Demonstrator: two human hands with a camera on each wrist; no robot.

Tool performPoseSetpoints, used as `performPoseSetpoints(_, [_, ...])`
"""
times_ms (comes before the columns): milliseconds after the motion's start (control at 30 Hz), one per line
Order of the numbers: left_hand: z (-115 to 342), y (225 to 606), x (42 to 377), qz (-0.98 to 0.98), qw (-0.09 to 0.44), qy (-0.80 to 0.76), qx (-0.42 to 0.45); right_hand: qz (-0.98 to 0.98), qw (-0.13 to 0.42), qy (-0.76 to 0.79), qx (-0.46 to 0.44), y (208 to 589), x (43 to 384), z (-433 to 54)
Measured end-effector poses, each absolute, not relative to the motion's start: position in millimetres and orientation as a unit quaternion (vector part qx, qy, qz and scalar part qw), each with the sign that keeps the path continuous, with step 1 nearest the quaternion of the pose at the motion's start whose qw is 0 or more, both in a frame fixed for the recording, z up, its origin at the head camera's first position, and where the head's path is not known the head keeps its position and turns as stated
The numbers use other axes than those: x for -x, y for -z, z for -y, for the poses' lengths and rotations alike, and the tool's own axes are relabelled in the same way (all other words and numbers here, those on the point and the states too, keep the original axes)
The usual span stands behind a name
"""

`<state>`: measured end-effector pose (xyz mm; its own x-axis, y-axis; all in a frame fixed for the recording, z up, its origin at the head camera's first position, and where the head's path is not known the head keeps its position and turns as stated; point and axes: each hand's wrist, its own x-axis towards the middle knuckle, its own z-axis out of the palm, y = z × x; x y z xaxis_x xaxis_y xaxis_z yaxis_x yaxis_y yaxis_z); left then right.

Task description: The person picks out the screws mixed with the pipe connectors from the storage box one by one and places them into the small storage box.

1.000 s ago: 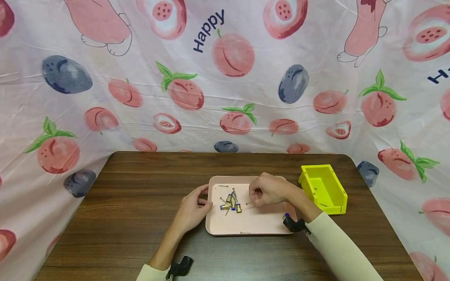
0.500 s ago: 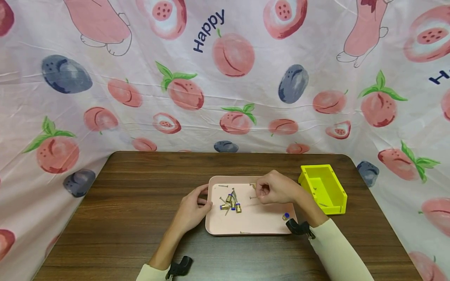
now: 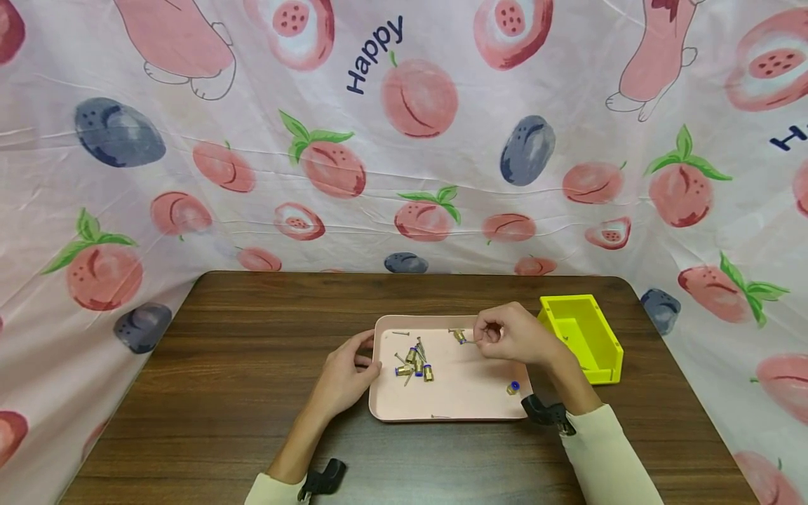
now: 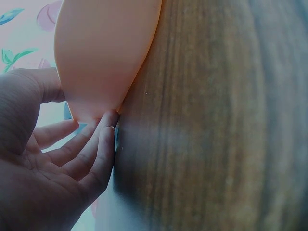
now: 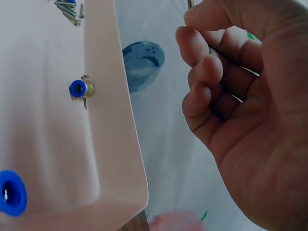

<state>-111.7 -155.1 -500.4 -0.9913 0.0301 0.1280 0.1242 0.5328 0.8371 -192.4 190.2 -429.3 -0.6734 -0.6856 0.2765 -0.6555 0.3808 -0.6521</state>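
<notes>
My right hand pinches a small screw between thumb and fingertips, above the far right part of the pink tray. In the right wrist view, only a bit of the screw's threaded shank shows at the top edge. Left of this hand, a brass fitting with a blue ring lies by another screw. My left hand holds the tray's left side, its thumb at the rim and its fingers against the outer wall.
Several brass fittings and screws lie heaped left of the tray's middle. One fitting sits near the right rim, one screw at the front. A yellow bin with small screws stands right of the tray on the wooden table.
My right hand has risen and moved right with the screw, uncovering the fitting and screw at the tray's far side. The left hand has stayed at the tray.
</notes>
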Motion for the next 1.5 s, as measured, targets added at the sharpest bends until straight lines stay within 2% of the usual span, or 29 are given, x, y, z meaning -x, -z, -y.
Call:
performPoseSetpoints(367, [161.5, 517.8, 115.3, 0.859, 0.103, 0.49, 0.105, -0.836, -0.002, 0.42, 0.352, 436.0, 185.2, -211.6])
performPoseSetpoints(733, [153.7, 501.0, 108.7, 0.873, 0.048, 0.483, 0.045, -0.82, -0.026, 0.457, 0.345, 438.4, 176.1, -228.8])
performPoseSetpoints(967, [153.3, 500.6, 106.7, 0.875, 0.043, 0.481, 0.042, -0.816, -0.054, 0.462, 0.342, 440.3, 173.2, -240.2])
performPoseSetpoints(1500, [154.5, 501.8, 107.7, 0.874, 0.04, 0.483, 0.04, -0.843, -0.097, 0.455, 0.271, 435.0, 168.7, -272.9])
